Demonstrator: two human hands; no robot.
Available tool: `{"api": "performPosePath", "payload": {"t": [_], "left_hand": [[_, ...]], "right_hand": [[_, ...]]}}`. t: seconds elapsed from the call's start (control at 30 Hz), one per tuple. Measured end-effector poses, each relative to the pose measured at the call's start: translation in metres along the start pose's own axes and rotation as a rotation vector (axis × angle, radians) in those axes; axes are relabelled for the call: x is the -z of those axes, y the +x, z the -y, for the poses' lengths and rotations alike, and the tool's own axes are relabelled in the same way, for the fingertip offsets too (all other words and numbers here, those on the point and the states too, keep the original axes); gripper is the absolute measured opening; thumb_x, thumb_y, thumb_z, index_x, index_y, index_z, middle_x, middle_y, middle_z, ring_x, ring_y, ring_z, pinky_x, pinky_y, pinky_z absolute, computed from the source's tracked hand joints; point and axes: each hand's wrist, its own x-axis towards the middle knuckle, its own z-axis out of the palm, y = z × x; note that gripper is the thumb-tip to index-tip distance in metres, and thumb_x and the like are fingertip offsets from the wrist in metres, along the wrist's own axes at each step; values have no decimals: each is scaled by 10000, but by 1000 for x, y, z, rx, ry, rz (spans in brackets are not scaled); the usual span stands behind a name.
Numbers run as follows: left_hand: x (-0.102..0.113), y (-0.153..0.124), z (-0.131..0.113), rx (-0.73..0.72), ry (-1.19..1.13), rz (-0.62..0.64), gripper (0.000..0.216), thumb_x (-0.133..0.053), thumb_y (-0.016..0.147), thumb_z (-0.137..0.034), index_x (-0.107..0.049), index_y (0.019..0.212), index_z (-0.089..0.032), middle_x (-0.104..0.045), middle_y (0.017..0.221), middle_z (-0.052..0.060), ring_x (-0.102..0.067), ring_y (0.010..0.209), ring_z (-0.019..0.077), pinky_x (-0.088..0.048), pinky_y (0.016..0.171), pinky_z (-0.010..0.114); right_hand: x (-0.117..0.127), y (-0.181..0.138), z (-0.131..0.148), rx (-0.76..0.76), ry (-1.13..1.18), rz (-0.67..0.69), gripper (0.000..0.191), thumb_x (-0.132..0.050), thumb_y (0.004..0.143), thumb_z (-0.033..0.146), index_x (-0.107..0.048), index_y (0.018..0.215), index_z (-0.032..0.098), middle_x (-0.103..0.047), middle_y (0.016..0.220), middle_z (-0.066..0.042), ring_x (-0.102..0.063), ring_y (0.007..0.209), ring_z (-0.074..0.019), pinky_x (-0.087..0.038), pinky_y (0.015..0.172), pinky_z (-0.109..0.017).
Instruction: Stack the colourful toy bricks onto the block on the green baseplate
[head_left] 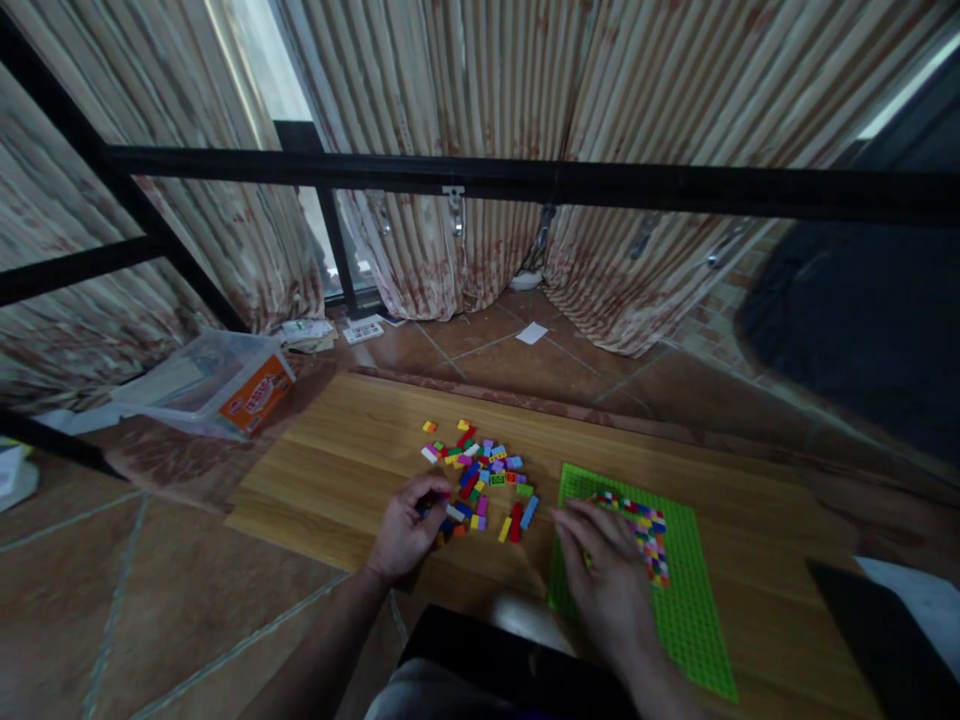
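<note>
A loose pile of small coloured toy bricks (491,480) lies on the wooden table. At the pile's left edge is my left hand (409,525), its fingers curled and thumb brought in close among the bricks. Whether a brick is pinched there I cannot make out. To the right, a green baseplate (694,600) carries a block of many-coloured bricks (654,540) pressed together. My right hand (611,575) hovers over or rests on the plate's left part, fingers bent and drawn together, covering part of those bricks. Anything between its fingertips is hidden.
The wooden table (330,450) extends left and right of the bricks. A clear plastic box (202,375) with an orange label stands beyond its left end. A black metal bar (480,180) crosses in front of the curtains (465,90). Papers (532,333) lie on the tiled floor.
</note>
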Motion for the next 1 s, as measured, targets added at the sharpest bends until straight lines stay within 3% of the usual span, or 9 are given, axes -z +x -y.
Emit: {"api": "performPosePath", "payload": {"t": [0.2, 0.47, 0.6, 0.83, 1.0], "left_hand": [[0, 0, 0, 8, -21, -10, 181, -548, 770, -216, -663, 908, -197, -664, 916, 47, -628, 858, 185, -518, 785, 327], [-1, -1, 5, 41, -89, -77, 253, -528, 740, -170, -643, 965, -192, -669, 935, 48, -629, 883, 190, -522, 778, 318], [0, 1, 7, 61, -134, -93, 301, -510, 740, -159, -619, 1019, -188, -659, 959, 47, -625, 907, 187, -522, 774, 304], [1, 1, 3, 13, -122, -62, 390, -481, 693, -86, -630, 1033, -206, -652, 1063, 53, -624, 947, 187, -524, 798, 321], [1, 1, 0, -50, -104, -11, 407, -457, 659, -34, -639, 981, -206, -635, 1122, 63, -603, 1012, 191, -504, 866, 342]], "right_hand": [[-41, 19, 35, 73, 137, 218, 266, -454, 896, 211, -674, 1033, 273, -640, 1036, -46, -571, 947, -209, -454, 818, -375], [-74, 29, 55, 67, 138, 341, 160, -559, 833, 203, -684, 911, 265, -628, 948, -53, -538, 927, -245, -437, 817, -387], [-77, 23, 48, 45, 125, 328, 161, -549, 832, 197, -686, 897, 254, -615, 959, -59, -529, 918, -245, -440, 808, -391], [-62, 26, 27, 44, 35, 274, 234, -488, 842, 147, -692, 908, 240, -621, 971, -64, -540, 919, -240, -435, 824, -409], [-62, 28, 36, 52, 96, 260, 251, -471, 861, 150, -696, 922, 246, -631, 959, -53, -553, 915, -222, -430, 804, -369]]}}
